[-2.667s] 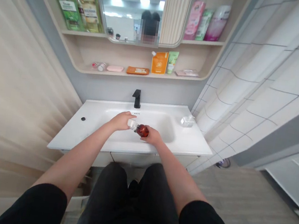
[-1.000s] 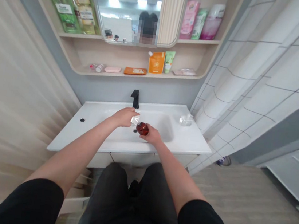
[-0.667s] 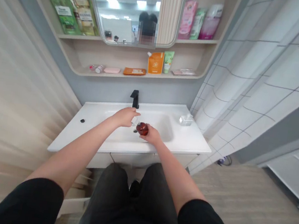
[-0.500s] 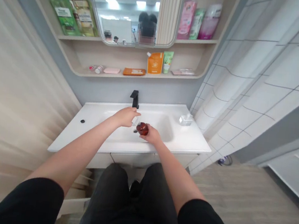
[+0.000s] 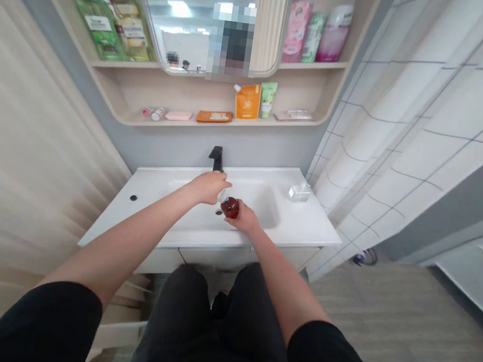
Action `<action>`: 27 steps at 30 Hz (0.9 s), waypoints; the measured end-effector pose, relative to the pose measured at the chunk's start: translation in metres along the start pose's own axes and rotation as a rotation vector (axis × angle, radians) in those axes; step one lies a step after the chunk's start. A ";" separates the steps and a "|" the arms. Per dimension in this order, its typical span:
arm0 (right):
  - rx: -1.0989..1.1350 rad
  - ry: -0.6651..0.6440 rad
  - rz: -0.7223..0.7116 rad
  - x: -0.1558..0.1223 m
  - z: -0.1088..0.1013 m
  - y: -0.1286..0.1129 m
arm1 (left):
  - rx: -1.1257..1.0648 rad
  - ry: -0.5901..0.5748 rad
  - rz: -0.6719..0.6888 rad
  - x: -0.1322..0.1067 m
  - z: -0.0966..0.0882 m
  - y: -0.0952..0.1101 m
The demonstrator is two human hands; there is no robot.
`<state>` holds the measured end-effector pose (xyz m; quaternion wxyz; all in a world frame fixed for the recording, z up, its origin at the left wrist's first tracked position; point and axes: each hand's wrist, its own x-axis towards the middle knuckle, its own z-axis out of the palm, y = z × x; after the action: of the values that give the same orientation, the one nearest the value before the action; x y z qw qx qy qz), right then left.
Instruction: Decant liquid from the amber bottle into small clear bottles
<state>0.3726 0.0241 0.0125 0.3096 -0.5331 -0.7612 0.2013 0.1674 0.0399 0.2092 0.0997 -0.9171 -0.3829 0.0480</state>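
Note:
My right hand (image 5: 243,218) is shut around an amber glass bottle (image 5: 229,207), which lies tilted over the white basin (image 5: 260,207). A small white-and-clear bottle top (image 5: 223,196) sits at the bottle's neck, mostly hidden. My left hand (image 5: 208,187) grips that top from the left, with its fingers around it. Both hands are close together, above the basin and in front of the black faucet (image 5: 216,159). I cannot tell whether the top is attached to the bottle or separate from it.
A clear soap dish (image 5: 300,193) stands on the counter's right side, and a small dark hole (image 5: 133,197) marks its left side. Shelves of toiletries and a mirror (image 5: 191,20) rise behind the faucet. A tiled-pattern curtain (image 5: 407,137) hangs to the right.
My left hand has moved right, closing over the white top, which shows less now. The amber bottle stays nearly in place in my right hand.

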 end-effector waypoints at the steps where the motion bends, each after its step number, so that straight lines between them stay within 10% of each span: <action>1: -0.001 0.001 0.003 0.000 0.000 0.000 | 0.010 0.001 0.006 0.001 -0.002 0.002; 27: 0.023 0.073 0.004 -0.006 -0.001 -0.004 | 0.157 -0.062 0.140 0.023 -0.039 0.027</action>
<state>0.3722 0.0171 0.0138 0.3431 -0.5381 -0.7458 0.1912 0.2089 0.0322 0.2412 0.1556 -0.9291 -0.3160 0.1132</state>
